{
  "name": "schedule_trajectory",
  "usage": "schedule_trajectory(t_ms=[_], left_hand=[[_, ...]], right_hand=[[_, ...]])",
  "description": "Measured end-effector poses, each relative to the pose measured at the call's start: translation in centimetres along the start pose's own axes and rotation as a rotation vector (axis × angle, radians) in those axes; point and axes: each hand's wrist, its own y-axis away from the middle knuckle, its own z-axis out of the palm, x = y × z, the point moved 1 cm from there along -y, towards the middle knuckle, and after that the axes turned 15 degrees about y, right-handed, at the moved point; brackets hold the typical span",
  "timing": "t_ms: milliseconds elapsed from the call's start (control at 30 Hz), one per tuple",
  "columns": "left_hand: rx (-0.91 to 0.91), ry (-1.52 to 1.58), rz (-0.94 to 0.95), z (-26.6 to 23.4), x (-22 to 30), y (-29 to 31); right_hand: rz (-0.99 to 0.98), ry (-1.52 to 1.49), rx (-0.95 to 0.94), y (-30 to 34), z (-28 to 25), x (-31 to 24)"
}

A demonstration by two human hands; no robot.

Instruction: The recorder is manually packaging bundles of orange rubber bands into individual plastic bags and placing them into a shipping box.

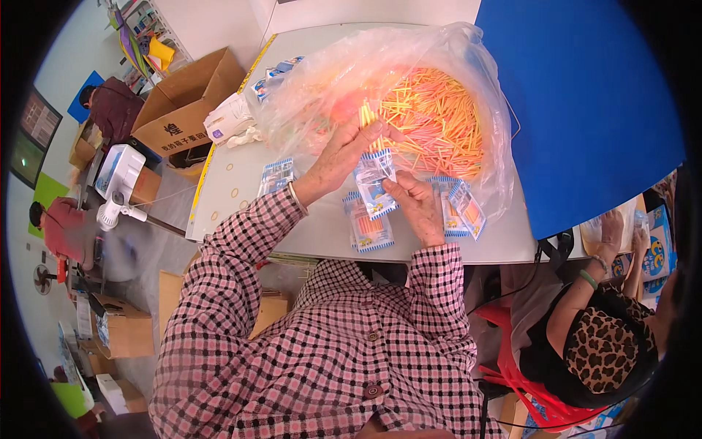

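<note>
My left hand (335, 159) pinches a small bundle of thin yellow sticks (367, 115) upright between thumb and fingers. Just below it, my right hand (422, 208) grips a small clear packet with blue-and-white print (374, 186); the packet's top edge lies close under the left fingers. Whether the left hand also touches the packet I cannot tell. Beyond both hands, a large clear plastic bag (322, 80) lies wide open, heaped with loose yellow, orange and pink sticks (439, 121).
On the grey table (245, 175) around my hands lie a packet with orange sticks (368, 227), more packets (468, 208) at right and one (276, 177) at left. A blue panel (578, 110) borders the right. A cardboard box (186, 102) and fan (117, 183) stand left. A co-worker (599, 329) sits at right.
</note>
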Motion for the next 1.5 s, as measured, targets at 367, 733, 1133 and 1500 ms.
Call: schedule_trajectory(t_ms=[367,733,1133,1500], left_hand=[[-0.09,-0.008,-0.027,0.6,-0.3,0.9],[-0.195,-0.186,-0.01,0.8,0.3,0.9],[-0.237,-0.365,-0.034,-1.4,-1.1,-0.9],[-0.25,-0.321,-0.028,-1.8,-1.2,-1.2]], right_hand=[[0.057,-0.182,-0.028,0.6,0.0,0.2],[0.005,-0.163,0.002,0.6,-0.1,0.8],[0.103,-0.171,0.108,-0.3,0.1,0.1],[0.125,-0.206,-0.044,-0.5,0.8,1.4]])
